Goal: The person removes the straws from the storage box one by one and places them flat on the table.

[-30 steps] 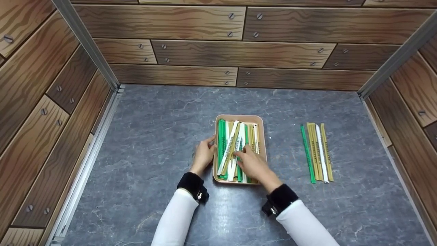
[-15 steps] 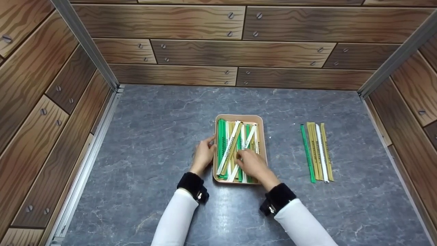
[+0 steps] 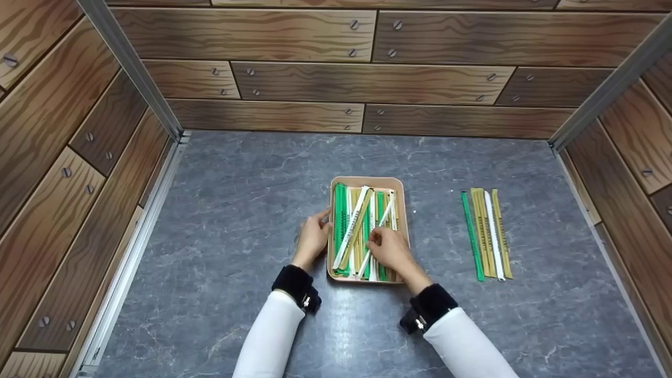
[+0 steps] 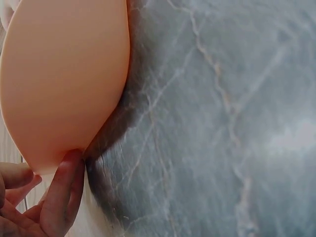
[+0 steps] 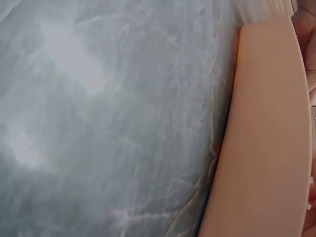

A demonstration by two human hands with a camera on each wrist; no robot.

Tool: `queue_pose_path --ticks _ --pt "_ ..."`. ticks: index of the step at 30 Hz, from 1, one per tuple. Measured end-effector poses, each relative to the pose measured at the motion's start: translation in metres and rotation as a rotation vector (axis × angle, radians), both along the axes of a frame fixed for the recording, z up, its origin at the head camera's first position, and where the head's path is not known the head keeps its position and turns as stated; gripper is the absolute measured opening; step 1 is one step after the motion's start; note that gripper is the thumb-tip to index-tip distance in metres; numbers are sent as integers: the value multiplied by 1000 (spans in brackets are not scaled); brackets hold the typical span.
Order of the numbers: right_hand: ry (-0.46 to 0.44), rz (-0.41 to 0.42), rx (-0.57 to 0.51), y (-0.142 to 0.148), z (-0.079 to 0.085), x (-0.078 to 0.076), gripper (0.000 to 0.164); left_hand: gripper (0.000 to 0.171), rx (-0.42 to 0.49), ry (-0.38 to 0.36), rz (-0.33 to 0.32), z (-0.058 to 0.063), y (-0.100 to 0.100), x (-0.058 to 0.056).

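Note:
A peach tray (image 3: pixel 396 184), full of long paper-wrapped straws in green, white and tan, stands in the middle of the head view. With thumb and fingertips my right hand (image 3: pixel 391 248) pinches a slanting white wrapped straw (image 3: pixel 387 212) over the pile. At the tray's left side my left hand (image 3: pixel 312 239) holds its edge. In the left wrist view the left fingers (image 4: pixel 61 192) meet the tray's wall (image 4: pixel 69 79) at its lower corner. The right wrist view has mostly the tray's outer wall (image 5: pixel 264 133); the pinch is out of sight there.
To the right of the tray, a row of wrapped straws lies side by side on the grey marbled table: one green (image 3: pixel 473 236), several tan (image 3: pixel 482 231) and one white (image 3: pixel 494 233). Wood-patterned walls (image 3: pixel 304 81) enclose the table at the back and sides.
The right hand has taken hold of a white wrapped straw and turned it, so its top now leans right. That hand shifted slightly right; the left hand stays at the tray.

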State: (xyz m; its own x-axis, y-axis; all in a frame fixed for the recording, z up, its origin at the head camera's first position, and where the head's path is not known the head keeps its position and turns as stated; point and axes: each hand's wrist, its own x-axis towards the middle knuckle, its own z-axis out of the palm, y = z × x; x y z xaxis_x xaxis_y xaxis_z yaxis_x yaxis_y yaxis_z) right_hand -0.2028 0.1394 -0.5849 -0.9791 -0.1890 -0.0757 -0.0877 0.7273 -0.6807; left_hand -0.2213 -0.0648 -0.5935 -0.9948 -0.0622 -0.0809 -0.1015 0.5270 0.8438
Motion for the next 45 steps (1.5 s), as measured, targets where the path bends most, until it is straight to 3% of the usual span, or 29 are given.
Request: queue_pose_path --ticks 6,10,13,17,24,31,41,45 --pt "-63 -38 -257 2 13 0 8 43 7 -4 -2 1 0 0" --pt "-45 -68 -370 12 27 -1 35 43 4 -9 -3 2 1 0" --pt "-9 -91 -382 25 35 -2 58 43 9 -19 1 3 0 0" --pt "32 -127 -349 49 40 -5 64 43 0 -24 4 3 0 1" --pt "138 -248 -178 101 36 -6 31 44 -18 -16 9 3 0 2" --pt "176 -377 -30 149 25 -1 27 44 -9 12 4 2 -1 0" --pt "-7 -577 102 186 16 7 31 43 26 -2 3 0 -1 -1" --pt "-30 -625 127 193 12 7 30 43 11 -2 3 -1 -1 0"
